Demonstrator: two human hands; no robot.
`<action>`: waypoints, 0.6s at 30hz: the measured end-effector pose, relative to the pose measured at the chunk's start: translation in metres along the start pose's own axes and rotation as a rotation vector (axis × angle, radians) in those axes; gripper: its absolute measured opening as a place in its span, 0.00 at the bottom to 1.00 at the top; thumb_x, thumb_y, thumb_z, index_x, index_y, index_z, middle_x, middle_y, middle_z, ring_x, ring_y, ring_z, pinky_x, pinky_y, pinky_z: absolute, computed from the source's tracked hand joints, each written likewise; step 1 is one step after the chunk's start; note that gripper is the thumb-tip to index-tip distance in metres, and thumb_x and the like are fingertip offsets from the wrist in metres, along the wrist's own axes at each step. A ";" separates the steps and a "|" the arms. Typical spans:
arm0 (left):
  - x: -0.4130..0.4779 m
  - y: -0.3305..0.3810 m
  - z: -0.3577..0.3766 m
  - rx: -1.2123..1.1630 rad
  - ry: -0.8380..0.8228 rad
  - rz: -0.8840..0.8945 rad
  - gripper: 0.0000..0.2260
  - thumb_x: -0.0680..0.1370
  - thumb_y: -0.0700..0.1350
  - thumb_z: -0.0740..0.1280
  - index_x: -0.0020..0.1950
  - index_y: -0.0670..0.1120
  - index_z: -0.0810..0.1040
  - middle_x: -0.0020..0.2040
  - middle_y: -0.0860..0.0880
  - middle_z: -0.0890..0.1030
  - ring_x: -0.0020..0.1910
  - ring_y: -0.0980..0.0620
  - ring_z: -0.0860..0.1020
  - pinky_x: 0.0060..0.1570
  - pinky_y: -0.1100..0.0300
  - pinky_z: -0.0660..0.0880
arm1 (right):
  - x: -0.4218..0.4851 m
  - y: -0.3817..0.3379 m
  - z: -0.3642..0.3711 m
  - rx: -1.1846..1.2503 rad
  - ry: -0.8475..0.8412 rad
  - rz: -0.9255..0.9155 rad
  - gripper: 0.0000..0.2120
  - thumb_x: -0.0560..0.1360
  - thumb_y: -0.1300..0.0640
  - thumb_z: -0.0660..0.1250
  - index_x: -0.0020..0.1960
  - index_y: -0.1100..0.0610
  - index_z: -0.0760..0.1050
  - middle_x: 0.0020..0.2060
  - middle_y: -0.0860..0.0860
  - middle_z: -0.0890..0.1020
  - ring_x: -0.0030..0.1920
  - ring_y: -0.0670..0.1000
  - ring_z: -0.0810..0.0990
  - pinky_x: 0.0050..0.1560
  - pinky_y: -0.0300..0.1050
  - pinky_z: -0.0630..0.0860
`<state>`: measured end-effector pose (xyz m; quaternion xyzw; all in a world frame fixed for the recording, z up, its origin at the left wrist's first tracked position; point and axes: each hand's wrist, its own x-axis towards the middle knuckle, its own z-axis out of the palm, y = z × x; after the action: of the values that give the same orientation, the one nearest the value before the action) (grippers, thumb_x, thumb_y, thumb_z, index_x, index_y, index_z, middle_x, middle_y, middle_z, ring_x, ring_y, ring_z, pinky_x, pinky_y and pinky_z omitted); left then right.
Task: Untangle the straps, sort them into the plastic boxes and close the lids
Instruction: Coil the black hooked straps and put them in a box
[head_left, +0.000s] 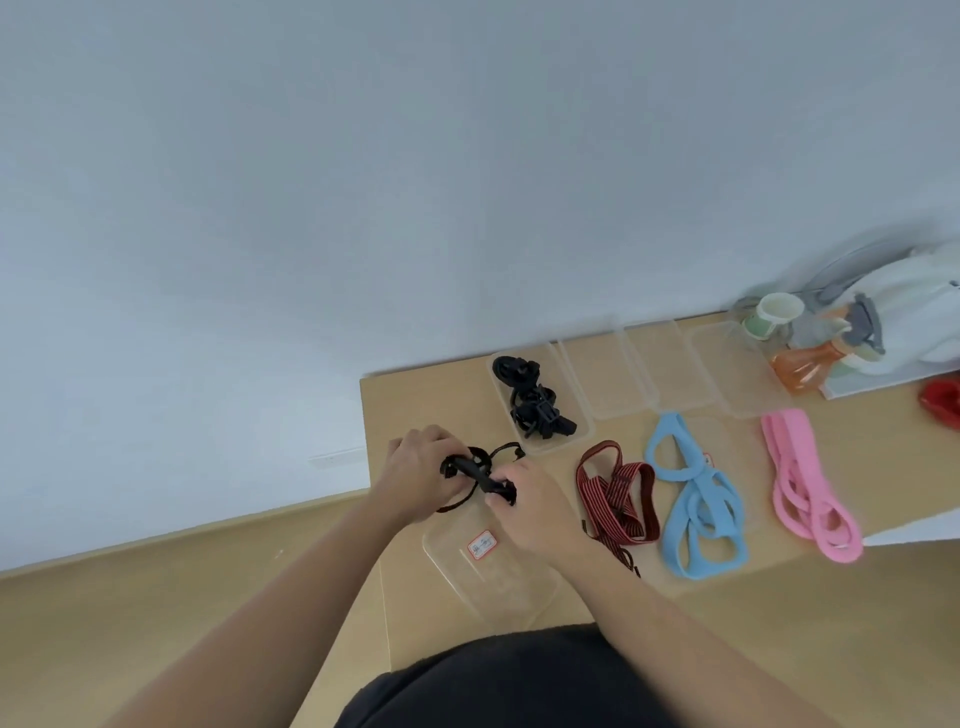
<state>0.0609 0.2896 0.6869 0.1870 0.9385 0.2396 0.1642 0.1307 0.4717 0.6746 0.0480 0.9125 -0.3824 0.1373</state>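
Observation:
Both hands work a black strap above the near left part of the table. My left hand grips its left end, and my right hand pinches its right end. Under them lies a clear plastic lid with a red-edged label. Behind, a clear box holds several black straps. To the right on the table lie a red-and-black striped strap, a blue strap and a pink strap.
Clear empty boxes and lids line the table's far edge. At the far right stand an orange spray bottle, a cup, white cloth and a red object. The table's left edge drops to wooden floor.

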 end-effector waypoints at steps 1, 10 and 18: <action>0.002 0.001 -0.002 0.047 -0.006 0.051 0.11 0.77 0.55 0.71 0.59 0.58 0.82 0.61 0.57 0.77 0.59 0.51 0.73 0.65 0.51 0.64 | -0.002 -0.003 -0.001 0.025 0.024 0.009 0.04 0.77 0.55 0.69 0.52 0.51 0.77 0.49 0.47 0.76 0.46 0.43 0.74 0.46 0.31 0.69; -0.005 0.001 -0.042 -0.351 -0.001 -0.032 0.09 0.79 0.55 0.71 0.54 0.53 0.85 0.49 0.52 0.77 0.45 0.54 0.74 0.44 0.61 0.70 | -0.016 -0.011 -0.009 0.090 0.158 0.156 0.09 0.79 0.54 0.68 0.59 0.48 0.76 0.51 0.39 0.77 0.52 0.41 0.75 0.54 0.35 0.69; -0.024 0.020 -0.084 -0.866 0.114 -0.109 0.04 0.80 0.46 0.71 0.52 0.47 0.84 0.38 0.50 0.81 0.34 0.54 0.76 0.40 0.57 0.75 | -0.020 -0.008 -0.003 -0.221 0.071 0.160 0.12 0.78 0.54 0.67 0.61 0.53 0.77 0.58 0.49 0.79 0.57 0.51 0.79 0.56 0.42 0.72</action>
<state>0.0536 0.2628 0.7721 0.0379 0.7676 0.6116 0.1879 0.1473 0.4686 0.6874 0.1185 0.9467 -0.2652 0.1393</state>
